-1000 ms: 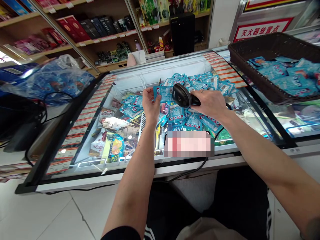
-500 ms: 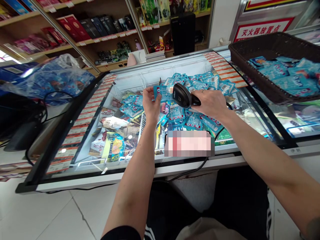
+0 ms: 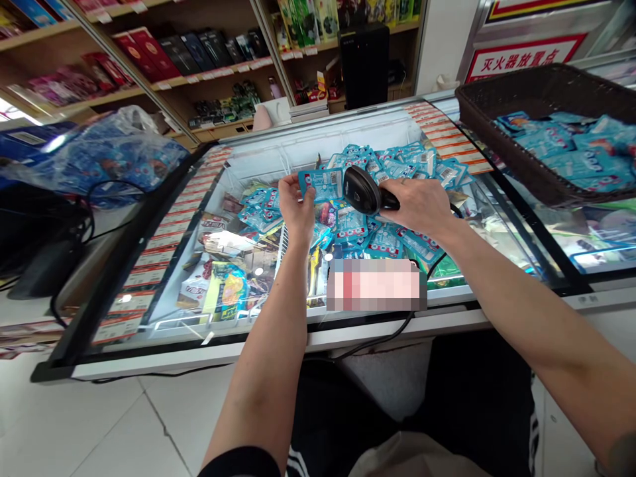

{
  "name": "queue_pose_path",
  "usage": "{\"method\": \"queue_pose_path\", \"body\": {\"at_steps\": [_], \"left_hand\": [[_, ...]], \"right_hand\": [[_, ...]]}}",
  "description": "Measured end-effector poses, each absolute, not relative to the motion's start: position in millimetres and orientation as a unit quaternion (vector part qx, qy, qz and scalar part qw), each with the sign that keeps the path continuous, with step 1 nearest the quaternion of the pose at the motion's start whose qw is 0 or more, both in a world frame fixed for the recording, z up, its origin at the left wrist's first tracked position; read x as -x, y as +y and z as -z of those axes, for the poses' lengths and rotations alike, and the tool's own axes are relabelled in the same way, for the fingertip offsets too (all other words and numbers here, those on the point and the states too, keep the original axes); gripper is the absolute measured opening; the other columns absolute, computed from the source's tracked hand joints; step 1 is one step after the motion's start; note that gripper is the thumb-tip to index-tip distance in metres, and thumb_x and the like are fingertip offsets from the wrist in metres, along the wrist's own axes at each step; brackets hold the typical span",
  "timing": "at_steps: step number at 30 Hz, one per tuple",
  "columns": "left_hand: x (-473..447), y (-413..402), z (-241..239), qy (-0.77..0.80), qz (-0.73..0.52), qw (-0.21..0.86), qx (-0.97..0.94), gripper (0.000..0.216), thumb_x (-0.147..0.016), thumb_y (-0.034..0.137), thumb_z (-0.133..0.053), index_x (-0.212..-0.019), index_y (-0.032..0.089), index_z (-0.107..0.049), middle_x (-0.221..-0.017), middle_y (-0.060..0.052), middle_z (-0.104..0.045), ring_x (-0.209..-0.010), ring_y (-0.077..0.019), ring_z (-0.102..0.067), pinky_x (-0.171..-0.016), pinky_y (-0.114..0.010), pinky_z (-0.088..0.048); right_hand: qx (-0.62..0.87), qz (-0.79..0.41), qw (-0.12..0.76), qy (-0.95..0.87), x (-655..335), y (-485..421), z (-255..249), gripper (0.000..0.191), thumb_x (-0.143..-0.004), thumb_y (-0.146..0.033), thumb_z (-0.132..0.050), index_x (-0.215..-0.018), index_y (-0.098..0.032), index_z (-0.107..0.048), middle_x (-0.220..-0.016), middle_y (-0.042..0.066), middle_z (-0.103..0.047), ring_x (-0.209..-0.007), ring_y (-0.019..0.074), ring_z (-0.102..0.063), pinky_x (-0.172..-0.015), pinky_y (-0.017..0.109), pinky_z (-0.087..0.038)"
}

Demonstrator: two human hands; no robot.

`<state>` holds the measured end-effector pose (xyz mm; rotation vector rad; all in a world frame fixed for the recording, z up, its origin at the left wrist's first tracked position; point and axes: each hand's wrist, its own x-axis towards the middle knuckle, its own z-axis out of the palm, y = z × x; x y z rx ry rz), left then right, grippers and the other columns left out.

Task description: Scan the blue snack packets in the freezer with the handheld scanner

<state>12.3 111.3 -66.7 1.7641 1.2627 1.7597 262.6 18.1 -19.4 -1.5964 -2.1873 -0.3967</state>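
Between thumb and fingers, my left hand point(image 3: 297, 205) pinches the left end of a blue packet point(image 3: 325, 184) with a printed barcode near its right end. My right hand point(image 3: 420, 204) is wrapped round the handle of a black barcode scanner point(image 3: 362, 191). The scanner's head is close to the packet's right edge, facing left. Beneath both hands, a heap of similar blue packets point(image 3: 385, 240) lies on the glass top, and a smaller group of packets point(image 3: 258, 207) lies left of my left hand.
A dark brown basket point(image 3: 507, 159) with more blue packets stands at right. Blue packs in a clear plastic bag point(image 3: 134, 149) lie at left. The scanner's black cable point(image 3: 377, 342) runs along the front edge of the glass-topped freezer point(image 3: 278, 346). A blurred-out rectangle point(image 3: 376, 285) lies near that edge.
My left hand has moved slightly left with the blue packet, so more of its barcode end shows beside the scanner. My right hand and the scanner have stayed nearly still.
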Motion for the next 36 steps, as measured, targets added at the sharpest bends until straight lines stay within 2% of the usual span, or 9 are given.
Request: {"method": "queue_pose_path", "body": {"at_steps": [5,12,25,31,36], "left_hand": [[-12,113,67,0.451,-0.622,0.178,-0.615,0.032,-0.085,0.037,-0.064,-0.108,0.021,-0.048,-0.103,-0.006,-0.064,-0.094,-0.0168,-0.064,-0.080,-0.031,-0.051],[-15,107,63,0.446,-0.618,0.168,-0.626,0.036,-0.085,0.046,-0.064,-0.107,0.022,-0.048,-0.101,-0.005,-0.064,-0.092,-0.0164,-0.063,-0.078,-0.030,-0.052],[-13,109,61,0.439,-0.623,0.179,-0.622,0.034,-0.086,0.039,-0.062,-0.111,0.022,-0.046,-0.103,-0.006,-0.064,-0.092,-0.0170,-0.063,-0.080,-0.031,-0.052],[6,112,54,0.480,-0.649,0.127,-0.576,0.038,-0.086,0.032,-0.058,-0.120,0.024,-0.043,-0.100,-0.004,-0.064,-0.085,-0.0142,-0.061,-0.084,-0.030,-0.051],[28,114,57,0.577,-0.620,0.040,-0.531,0.043,-0.081,0.014,-0.056,-0.123,0.019,-0.046,-0.089,-0.003,-0.061,-0.079,-0.0165,-0.059,-0.086,-0.035,-0.050]], "right_hand": [[0.569,0.139,0.199,-0.786,-262,17,18,0.041,-0.088,-0.046,-0.053,-0.115,-0.018,-0.066,-0.094,0.010,-0.074,-0.084,0.0252,-0.064,-0.062,0.030,-0.029],[0.565,0.138,0.201,-0.788,-262,18,19,0.039,-0.087,-0.043,-0.055,-0.115,-0.020,-0.067,-0.097,0.009,-0.074,-0.085,0.0258,-0.065,-0.062,0.031,-0.029],[0.572,0.137,0.204,-0.783,-263,18,18,0.039,-0.087,-0.043,-0.053,-0.115,-0.019,-0.067,-0.094,0.009,-0.074,-0.081,0.0234,-0.064,-0.062,0.030,-0.029],[0.576,0.135,0.203,-0.781,-267,20,21,0.041,-0.087,-0.045,-0.054,-0.117,-0.019,-0.066,-0.092,0.008,-0.074,-0.080,0.0229,-0.063,-0.062,0.030,-0.029],[0.578,0.130,0.195,-0.782,-269,21,21,0.043,-0.087,-0.048,-0.054,-0.118,-0.019,-0.065,-0.093,0.009,-0.074,-0.080,0.0242,-0.063,-0.063,0.030,-0.030]]}}
